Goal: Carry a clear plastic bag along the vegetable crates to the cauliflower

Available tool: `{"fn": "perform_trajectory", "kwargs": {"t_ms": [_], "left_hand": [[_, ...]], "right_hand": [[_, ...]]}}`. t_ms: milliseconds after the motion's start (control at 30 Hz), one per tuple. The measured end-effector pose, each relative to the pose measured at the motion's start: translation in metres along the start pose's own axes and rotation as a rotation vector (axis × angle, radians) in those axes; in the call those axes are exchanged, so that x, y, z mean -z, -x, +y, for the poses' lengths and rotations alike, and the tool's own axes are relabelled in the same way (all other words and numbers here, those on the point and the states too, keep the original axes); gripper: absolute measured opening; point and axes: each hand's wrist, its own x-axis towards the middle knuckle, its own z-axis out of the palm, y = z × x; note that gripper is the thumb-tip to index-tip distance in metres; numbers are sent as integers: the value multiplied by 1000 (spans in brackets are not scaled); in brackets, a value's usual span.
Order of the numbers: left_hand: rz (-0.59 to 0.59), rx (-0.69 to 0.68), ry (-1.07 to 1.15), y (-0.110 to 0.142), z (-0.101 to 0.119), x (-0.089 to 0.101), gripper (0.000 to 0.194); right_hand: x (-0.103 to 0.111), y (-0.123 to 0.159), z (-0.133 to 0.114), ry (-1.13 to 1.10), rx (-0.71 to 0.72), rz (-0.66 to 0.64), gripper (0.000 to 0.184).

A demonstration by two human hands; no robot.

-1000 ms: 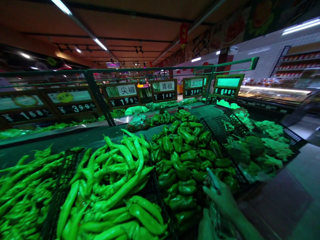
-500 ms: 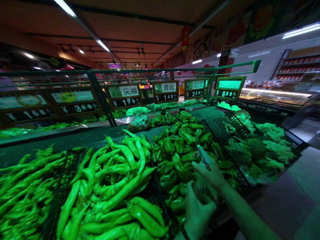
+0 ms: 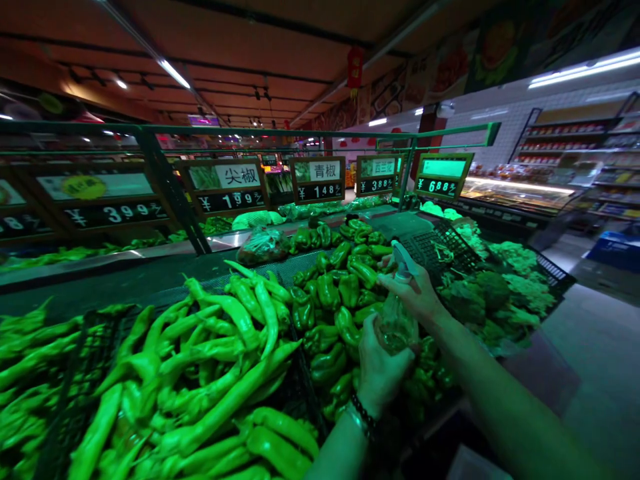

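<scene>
I hold a clear spray bottle [image 3: 397,320] with both hands over a pile of green bell peppers [image 3: 345,287]. My left hand [image 3: 377,367] wraps the bottle's body from below. My right hand [image 3: 415,290] grips the trigger head at the top, whose pale nozzle [image 3: 403,253] points away from me over the peppers. A dark bracelet sits on my left wrist. To the left of the bell peppers lies a heap of long green peppers [image 3: 215,360].
Black crates hold the produce; broccoli and cauliflower [image 3: 500,293] lie at the right. A bagged item [image 3: 263,245] rests behind the peppers. Price signs [image 3: 320,179] hang on a green rail [image 3: 300,133]. A floor aisle [image 3: 590,373] runs at the right, with shelves beyond.
Both hands rose with the bottle from the lower right edge to above the bell peppers. The view shifted slightly left and closer.
</scene>
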Motion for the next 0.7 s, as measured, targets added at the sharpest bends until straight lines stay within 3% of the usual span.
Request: {"fn": "perform_trajectory", "kwargs": {"t_ms": [100, 200, 300, 467, 567, 700], "left_hand": [[-44, -13, -1, -7, -2, -1, 83], [-86, 4, 3, -9, -10, -2, 78], [-124, 38, 16, -6, -21, -5, 78], [-204, 117, 157, 10, -46, -13, 72], [-225, 196, 197, 29, -60, -16, 65], [-224, 274, 179, 61, -74, -19, 66]], "right_hand": [[1, -5, 3, 58, -10, 45, 39], [5, -6, 9, 96, -97, 104, 32], [13, -1, 15, 73, -152, 98, 42], [26, 23, 31, 156, -205, 43, 81], [29, 49, 45, 168, -252, 22, 66], [34, 95, 64, 170, -318, 93, 42]]}}
